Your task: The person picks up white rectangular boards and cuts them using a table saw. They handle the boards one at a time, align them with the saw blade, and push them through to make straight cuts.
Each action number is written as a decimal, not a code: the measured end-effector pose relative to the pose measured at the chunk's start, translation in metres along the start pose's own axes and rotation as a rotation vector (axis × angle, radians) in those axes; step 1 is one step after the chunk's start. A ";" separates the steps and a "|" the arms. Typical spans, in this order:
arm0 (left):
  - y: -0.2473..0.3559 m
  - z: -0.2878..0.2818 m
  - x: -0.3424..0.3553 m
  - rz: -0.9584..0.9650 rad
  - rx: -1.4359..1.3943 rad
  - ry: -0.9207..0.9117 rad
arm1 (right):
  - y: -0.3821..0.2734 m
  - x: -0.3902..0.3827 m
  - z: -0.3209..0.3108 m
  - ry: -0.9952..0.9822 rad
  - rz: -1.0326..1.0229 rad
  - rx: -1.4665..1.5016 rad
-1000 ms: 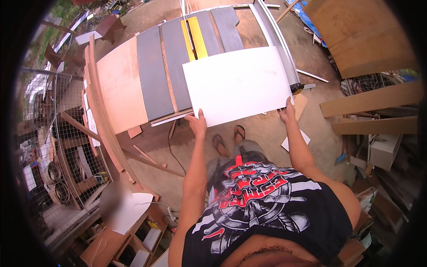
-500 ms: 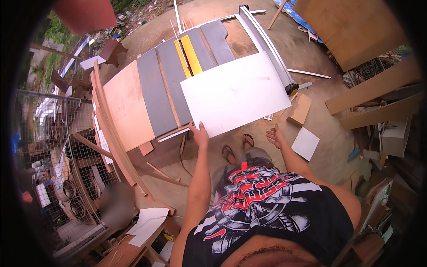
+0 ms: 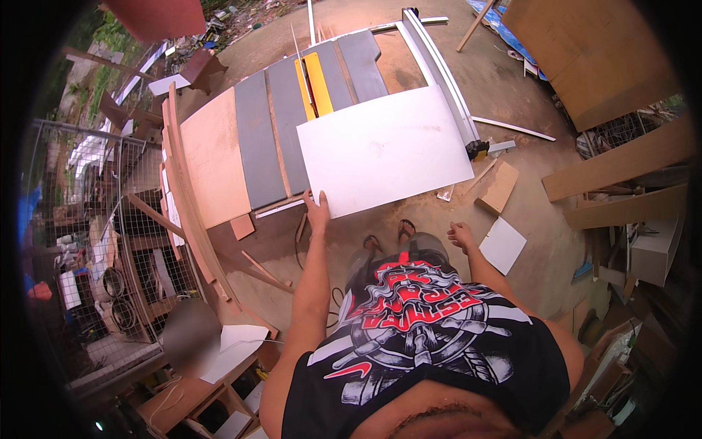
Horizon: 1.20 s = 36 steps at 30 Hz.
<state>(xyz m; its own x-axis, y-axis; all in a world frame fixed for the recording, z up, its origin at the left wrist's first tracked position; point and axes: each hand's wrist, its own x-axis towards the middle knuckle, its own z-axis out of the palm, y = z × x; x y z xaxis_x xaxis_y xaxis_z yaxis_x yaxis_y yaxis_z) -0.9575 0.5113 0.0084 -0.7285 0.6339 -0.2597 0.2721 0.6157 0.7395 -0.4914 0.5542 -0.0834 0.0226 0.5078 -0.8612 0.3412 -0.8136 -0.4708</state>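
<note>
A large white panel [image 3: 384, 150] lies flat on the grey top of a table saw [image 3: 257, 143], its right edge against the long pale fence rail [image 3: 439, 69] and its near edge hanging just past the near side of the table. The person's left hand [image 3: 316, 213] rests on the near left corner of the panel, fingers spread flat on the surface with the thumb at the edge. The right hand [image 3: 461, 235] hangs free, apart from the panel, near the person's right hip, its fingers loosely curled and holding nothing. A yellow insert strip [image 3: 313, 77] runs along the saw top to the far left of the panel. On the ground to the right lie a small white square offcut [image 3: 503, 245] and a brown wooden block [image 3: 499, 187].
</note>
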 end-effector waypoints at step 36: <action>0.285 -0.303 -0.295 1.543 -1.284 -1.265 | 0.330 -0.223 0.139 0.333 0.131 0.308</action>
<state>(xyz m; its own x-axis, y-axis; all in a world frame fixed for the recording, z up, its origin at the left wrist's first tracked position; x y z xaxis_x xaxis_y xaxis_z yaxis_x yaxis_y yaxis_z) -0.8555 0.3581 0.4842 0.2674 0.3377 0.9025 -0.7058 -0.5690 0.4221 -0.5146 0.1327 -0.0731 0.3644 0.4172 -0.8325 0.0214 -0.8975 -0.4404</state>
